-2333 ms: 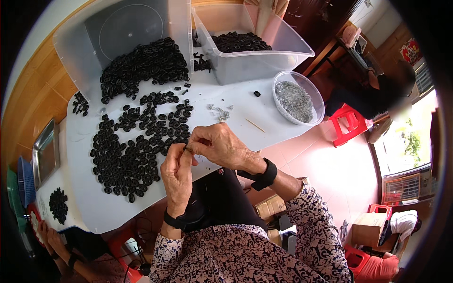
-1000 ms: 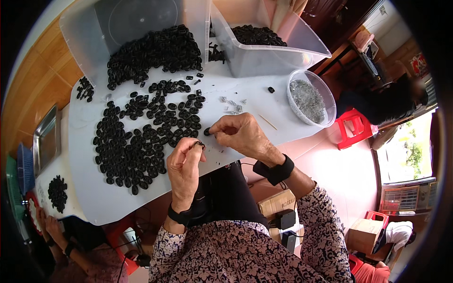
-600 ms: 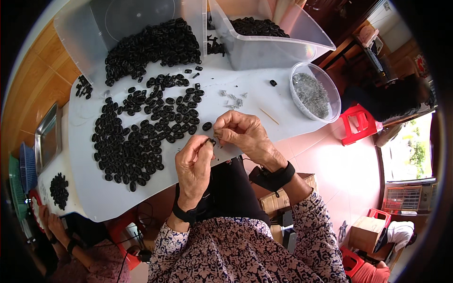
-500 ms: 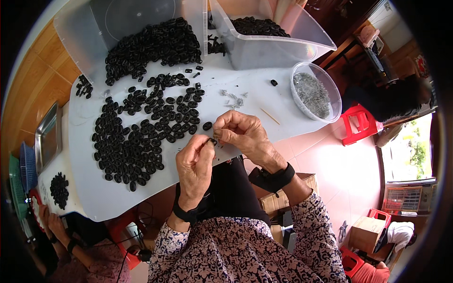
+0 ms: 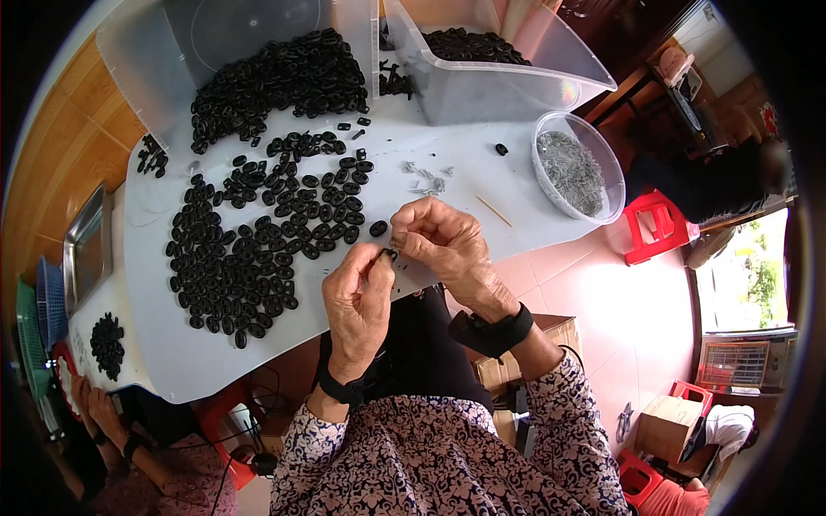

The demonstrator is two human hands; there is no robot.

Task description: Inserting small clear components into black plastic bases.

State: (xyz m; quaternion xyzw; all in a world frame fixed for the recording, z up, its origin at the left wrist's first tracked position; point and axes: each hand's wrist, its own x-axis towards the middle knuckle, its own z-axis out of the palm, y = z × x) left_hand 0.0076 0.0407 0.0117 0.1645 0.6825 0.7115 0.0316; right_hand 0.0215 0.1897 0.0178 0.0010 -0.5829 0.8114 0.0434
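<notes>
My left hand (image 5: pixel 357 297) is closed, pinching a small black plastic piece (image 5: pixel 390 254) between thumb and fingertips at the table's near edge. Against it come the fingertips of my right hand (image 5: pixel 447 254), thumb and forefinger pressed together. Whatever the right fingers hold is too small to make out. One black oval piece with two holes (image 5: pixel 378 228) lies by itself just beyond the fingertips. To the left spreads a broad patch of similar black oval pieces (image 5: pixel 249 258). A few thin, clear-grey slivers (image 5: pixel 428 179) are scattered beyond my right hand.
A round tub (image 5: pixel 568 176) of grey slivers stands at the table's right edge. Two clear bins (image 5: pixel 508 90) with black pieces stand at the back. A thin wooden stick (image 5: pixel 494 211) lies near the tub. At lower left are another person's hands (image 5: pixel 99 408) and a metal tray (image 5: pixel 89 249).
Both hands stay together at the black piece, with only a very slight shift of the fingers. Everything on the table lies as before.
</notes>
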